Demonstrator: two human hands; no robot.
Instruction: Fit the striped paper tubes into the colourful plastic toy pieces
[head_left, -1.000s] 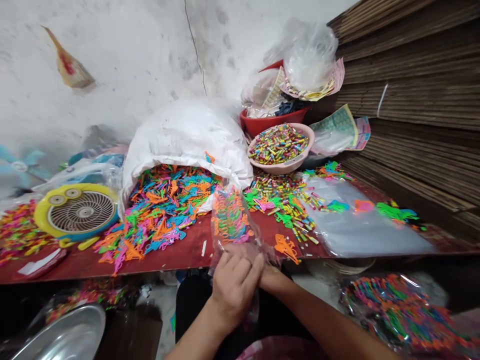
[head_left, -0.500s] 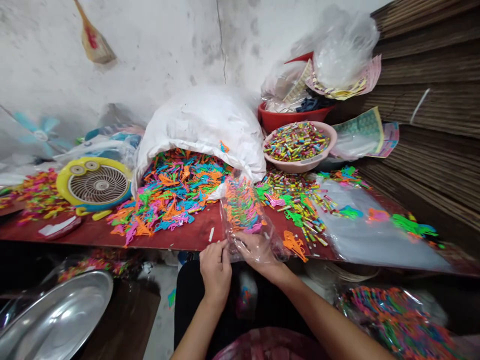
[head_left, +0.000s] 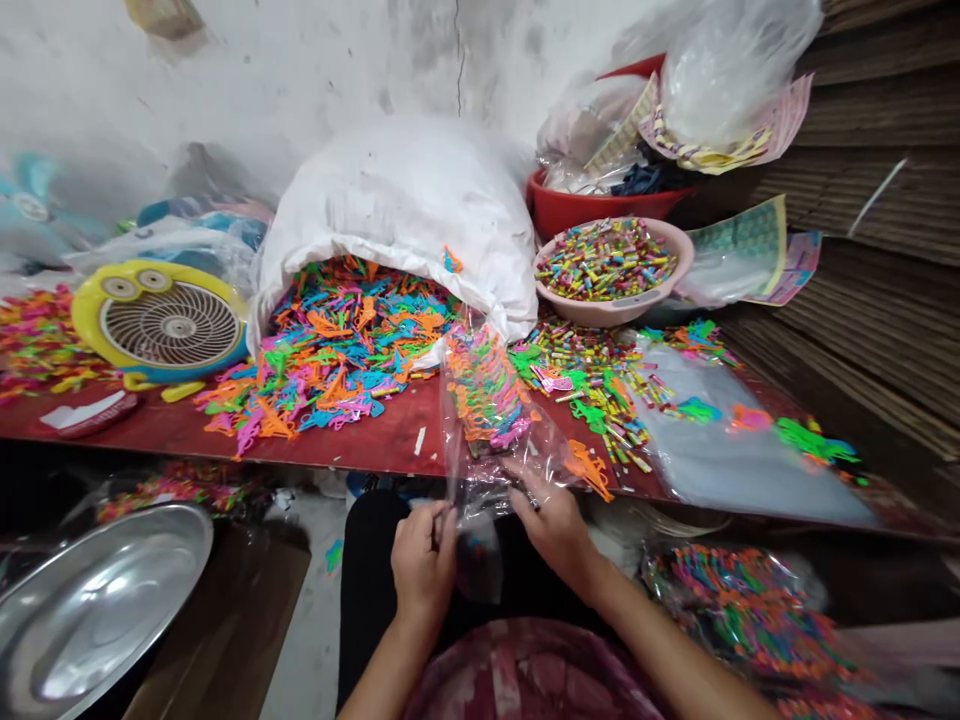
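Note:
A clear plastic bag (head_left: 495, 480) lies over the table's front edge. Inside it is a row of small plastic toy guns (head_left: 487, 385) in orange, green, blue and pink. My left hand (head_left: 424, 555) is closed, pinching the left edge of the bag near its mouth. At the right side of the mouth is my right hand (head_left: 555, 530), its fingers apart and stretched toward the toys; whether its fingertips are inside or under the film is hard to tell. Just right of the bag lies a loose orange toy gun (head_left: 589, 470).
A white sack (head_left: 405, 190) spills loose toy pieces (head_left: 337, 340) onto the red table (head_left: 375, 440). Behind right stands a pink basin (head_left: 615, 310) of small colourful tubes. Flat clear bags (head_left: 735, 470) lie to the right, a yellow fan (head_left: 172, 320) to the left. Below left is a metal tray (head_left: 112, 610).
My right hand has drawn back from the toys toward the bag's mouth, its fingers spreading. The left hand keeps its pinch on the bag. The camera view has tilted downward.

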